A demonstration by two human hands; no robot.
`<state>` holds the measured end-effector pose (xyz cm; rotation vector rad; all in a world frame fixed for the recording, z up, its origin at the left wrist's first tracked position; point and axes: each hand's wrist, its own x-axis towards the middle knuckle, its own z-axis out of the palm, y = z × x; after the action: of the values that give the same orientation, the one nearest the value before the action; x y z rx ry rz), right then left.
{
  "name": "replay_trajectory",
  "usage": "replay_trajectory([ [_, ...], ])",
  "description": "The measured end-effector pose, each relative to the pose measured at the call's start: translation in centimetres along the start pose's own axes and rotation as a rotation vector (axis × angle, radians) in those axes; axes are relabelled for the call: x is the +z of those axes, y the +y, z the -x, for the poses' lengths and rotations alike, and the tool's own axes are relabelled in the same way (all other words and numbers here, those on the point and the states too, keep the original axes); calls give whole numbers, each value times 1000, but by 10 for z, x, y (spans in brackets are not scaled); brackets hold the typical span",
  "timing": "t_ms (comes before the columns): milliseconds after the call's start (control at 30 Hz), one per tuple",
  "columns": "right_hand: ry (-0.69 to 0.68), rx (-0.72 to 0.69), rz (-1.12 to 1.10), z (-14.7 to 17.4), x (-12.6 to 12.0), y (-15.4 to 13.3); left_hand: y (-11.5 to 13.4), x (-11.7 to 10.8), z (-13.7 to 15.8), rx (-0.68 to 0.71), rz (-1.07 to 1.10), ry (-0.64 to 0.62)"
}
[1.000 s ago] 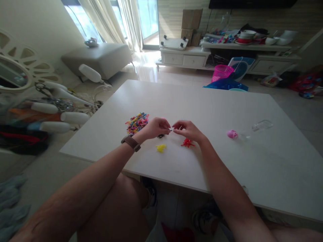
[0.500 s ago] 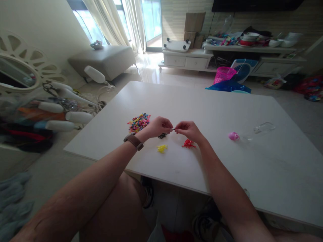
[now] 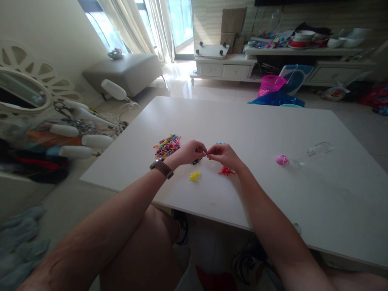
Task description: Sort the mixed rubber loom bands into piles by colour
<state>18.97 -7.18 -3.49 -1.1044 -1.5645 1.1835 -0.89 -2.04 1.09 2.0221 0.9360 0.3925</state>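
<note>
My left hand [image 3: 194, 150], with a watch on its wrist, and my right hand [image 3: 223, 155] meet fingertip to fingertip above the table. Both are closed in a pinch; what lies between the fingertips is too small to make out. Beside my left hand is a heap of mixed-colour small elastic bands [image 3: 167, 146]. Partly hidden under that hand lies a black pile of bands [image 3: 197, 161]. Nearer me sits a small yellow pile [image 3: 194, 176]. A red pile [image 3: 226, 171] is just below my right hand, and a bit of blue [image 3: 220, 143] shows behind it.
On the right of the white table [image 3: 257, 194] lie a pink rounded object [image 3: 282, 160] and a clear container [image 3: 319, 149]. Off the left side stands a rack with white padded arms [image 3: 97, 141]. A pink basket [image 3: 271, 85] is beyond the far edge.
My fingertips have drawn closer together, and the dark bit seen between them is no longer plain. The view has shifted slightly. The piles look the same.
</note>
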Motion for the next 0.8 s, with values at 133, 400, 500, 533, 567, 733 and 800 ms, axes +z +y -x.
replay_trajectory([
  [133, -5, 5, 50, 0, 1, 2, -5, -2, 0, 17, -60, -41],
  [400, 152, -4, 127, -1, -4, 7, -16, -26, 4, -112, -394, -86],
  [500, 154, 3, 157, -1, -2, 5, -20, -27, 7, -131, -323, -60],
  [533, 146, -2, 164, -1, -1, 4, -21, -26, 7, -122, -268, -53],
  [567, 134, -13, 165, -1, 1, 3, -20, -24, 8, -108, -204, -54],
  [733, -12, -88, 83, -1, 9, 3, -7, -9, 7, -49, 23, -68],
  [800, -46, -100, 72, -1, 10, 4, -2, -4, 5, -25, 33, -65],
])
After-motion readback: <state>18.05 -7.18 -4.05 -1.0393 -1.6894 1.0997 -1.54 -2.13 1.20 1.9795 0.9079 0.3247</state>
